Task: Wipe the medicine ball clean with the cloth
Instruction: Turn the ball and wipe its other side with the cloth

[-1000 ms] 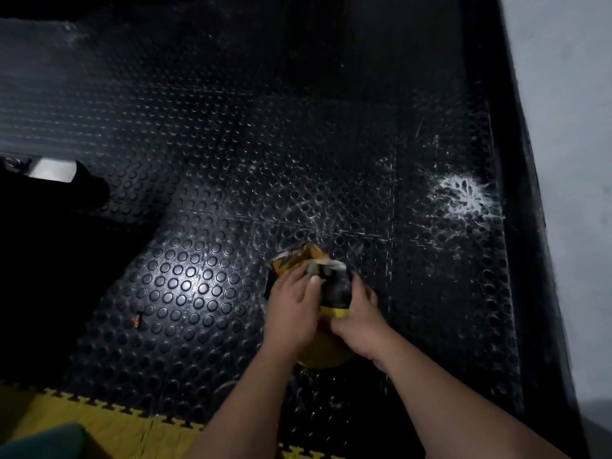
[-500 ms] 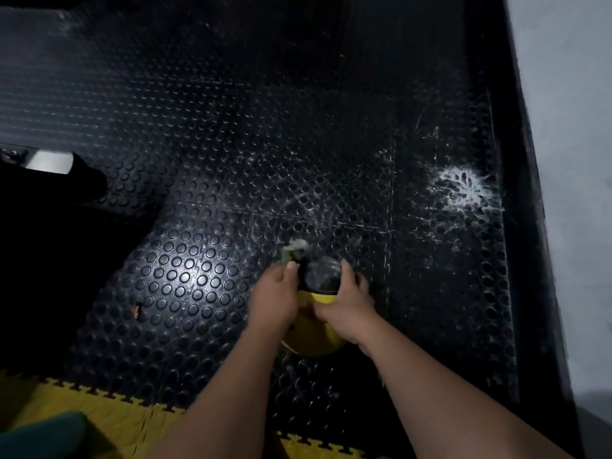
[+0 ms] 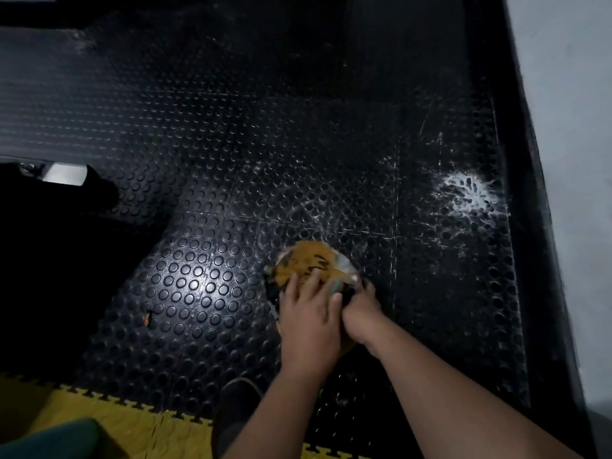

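Medicine ball, black with a yellow lower part, sat on the studded black floor mat, almost wholly covered by the hands and the cloth. That orange, dark-marked cloth lay bunched over the ball's far top. On it the left hand pressed with fingers spread fairly straight, a flat grip rather than a curled one. Just beside and touching it, the right hand cupped the ball's right side, fingers curved around it. Further out, white scuff marks showed near the grey wall, and yellow mat tiles edged the near side.
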A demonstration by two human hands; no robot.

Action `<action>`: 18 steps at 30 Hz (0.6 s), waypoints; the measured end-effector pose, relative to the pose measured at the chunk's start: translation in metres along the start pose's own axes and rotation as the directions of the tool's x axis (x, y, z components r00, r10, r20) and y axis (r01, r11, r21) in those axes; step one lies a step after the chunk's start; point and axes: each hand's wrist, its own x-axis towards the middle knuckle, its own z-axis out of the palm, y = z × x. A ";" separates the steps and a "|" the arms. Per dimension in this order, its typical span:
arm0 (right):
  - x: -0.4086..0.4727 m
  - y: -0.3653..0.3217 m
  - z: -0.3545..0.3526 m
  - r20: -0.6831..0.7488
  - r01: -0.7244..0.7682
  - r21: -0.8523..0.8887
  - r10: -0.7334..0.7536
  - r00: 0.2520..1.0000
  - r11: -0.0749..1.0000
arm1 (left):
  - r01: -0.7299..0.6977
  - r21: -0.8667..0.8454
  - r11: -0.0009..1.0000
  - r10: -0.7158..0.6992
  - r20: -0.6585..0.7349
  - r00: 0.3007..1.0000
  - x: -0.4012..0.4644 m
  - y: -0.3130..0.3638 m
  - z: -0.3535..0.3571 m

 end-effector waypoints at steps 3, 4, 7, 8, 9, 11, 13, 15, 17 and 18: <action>0.001 0.002 -0.003 0.024 0.020 -0.028 -0.019 1.000 0.999 | 0.004 -0.104 0.995 -0.007 -0.028 1.000 0.009 -0.017 -0.004; 0.001 0.001 -0.002 0.032 0.045 -0.046 -0.043 0.999 0.998 | 0.093 -0.239 0.966 -0.111 -0.061 0.992 0.014 -0.026 -0.009; -0.003 -0.003 0.001 0.058 0.051 -0.058 -0.048 0.997 0.997 | 0.329 -0.494 0.805 -0.400 -0.042 0.915 0.024 -0.036 -0.017; -0.001 -0.004 0.001 0.053 0.044 -0.058 -0.041 0.998 0.997 | 0.296 -0.464 0.835 -0.360 -0.055 0.931 0.022 -0.029 -0.015; 0.002 -0.004 -0.002 0.054 0.031 -0.054 -0.028 0.998 0.998 | 0.236 -0.403 0.884 -0.283 -0.059 0.957 0.018 -0.020 -0.009; 0.006 -0.001 -0.009 0.085 0.009 -0.041 -0.006 0.996 0.999 | 0.122 -0.244 0.962 -0.138 -0.048 0.989 0.007 -0.003 0.001; 0.008 0.005 -0.014 0.107 0.016 -0.004 -0.016 0.994 1.000 | 0.066 -0.203 0.977 -0.073 -0.028 0.997 0.008 -0.006 0.002; 0.002 0.002 -0.014 0.109 0.040 0.028 -0.043 0.993 0.999 | 0.123 -0.295 0.947 -0.141 -0.039 0.989 0.018 -0.021 -0.006; 0.001 -0.001 -0.007 0.098 0.040 -0.025 -0.038 0.994 0.999 | 0.253 -0.364 0.896 -0.288 -0.043 0.957 0.027 -0.026 -0.016; 0.000 -0.003 -0.002 0.090 0.026 -0.034 -0.023 0.996 0.999 | 0.259 -0.300 0.918 -0.285 -0.043 0.958 0.027 -0.021 -0.019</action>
